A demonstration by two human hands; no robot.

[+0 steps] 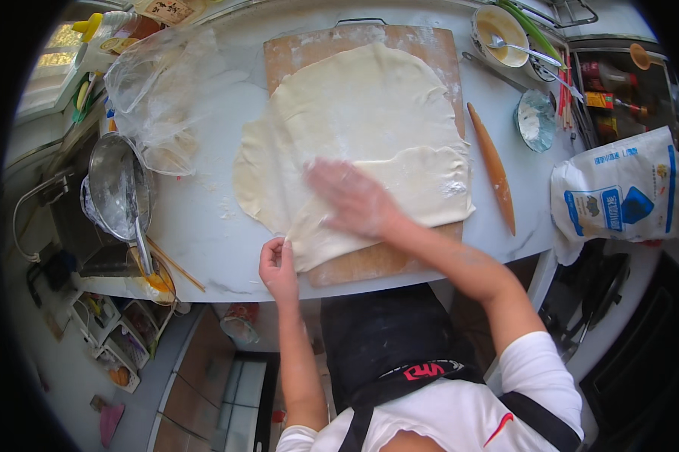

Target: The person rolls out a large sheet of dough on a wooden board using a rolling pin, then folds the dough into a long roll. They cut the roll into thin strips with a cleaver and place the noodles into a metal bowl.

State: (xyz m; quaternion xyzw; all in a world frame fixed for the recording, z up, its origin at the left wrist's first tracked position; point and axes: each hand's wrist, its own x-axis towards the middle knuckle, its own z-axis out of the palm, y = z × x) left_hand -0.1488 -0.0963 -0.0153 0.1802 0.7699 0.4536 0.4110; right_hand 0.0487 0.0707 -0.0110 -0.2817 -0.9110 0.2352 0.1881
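A wide sheet of rolled dough (pixel 356 113) lies over a wooden board (pixel 345 271) and spills past its left side onto the marble-patterned counter. Its near edge is folded over, with loose flour at the right of the fold. My left hand (pixel 279 271) pinches the dough's near left corner between thumb and fingers. Blurred by motion, my right hand (pixel 353 198) is spread flat over the folded part, fingers pointing up and left; whether it touches the dough cannot be told. A tapered wooden rolling pin (pixel 493 169) rests on the counter right of the board.
On the left are a crumpled clear plastic bag (pixel 164 101), a metal bowl (pixel 113 186) with a utensil, and chopsticks (pixel 175 265). To the right stand a bowl with a spoon (pixel 500 37), a small dish of flour (pixel 536 121) and a flour bag (pixel 622 186).
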